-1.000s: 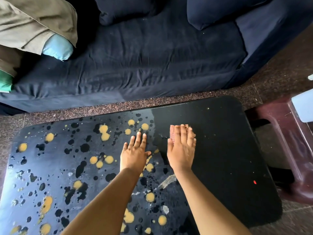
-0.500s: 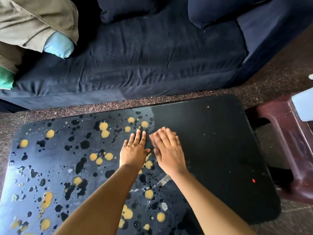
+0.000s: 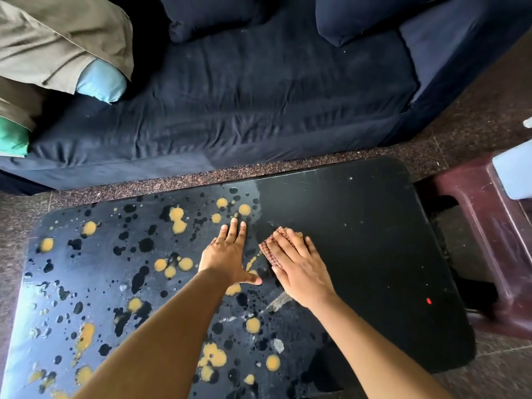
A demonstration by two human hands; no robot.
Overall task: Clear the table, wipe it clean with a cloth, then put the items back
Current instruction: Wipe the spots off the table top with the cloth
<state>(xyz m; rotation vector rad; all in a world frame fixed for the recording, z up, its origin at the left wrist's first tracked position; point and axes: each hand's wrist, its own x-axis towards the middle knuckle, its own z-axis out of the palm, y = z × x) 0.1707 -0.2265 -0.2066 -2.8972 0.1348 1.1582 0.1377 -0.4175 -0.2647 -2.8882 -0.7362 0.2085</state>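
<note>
Right hand (image 3: pixel 296 266) has swept the cloth (image 3: pixel 269 250) left to the splatter edge, fingers flat, pressing it onto the desk (image 3: pixel 374 240); left hand (image 3: pixel 227 254) unmoved, flat, holding nothing; spotted half looks still unwiped.

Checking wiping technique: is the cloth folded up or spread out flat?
Folded or bunched small: the cloth shows only as a compact pad edging out from under the flat right hand.

Reddish checked cloth (image 3: pixel 267 251), folded, flat under right hand (image 3: pixel 300 266), edges poking out left and ahead of the fingers. Black counter (image 3: pixel 368 240): yellow-spotted left of that hand, plain dark right of it.
</note>
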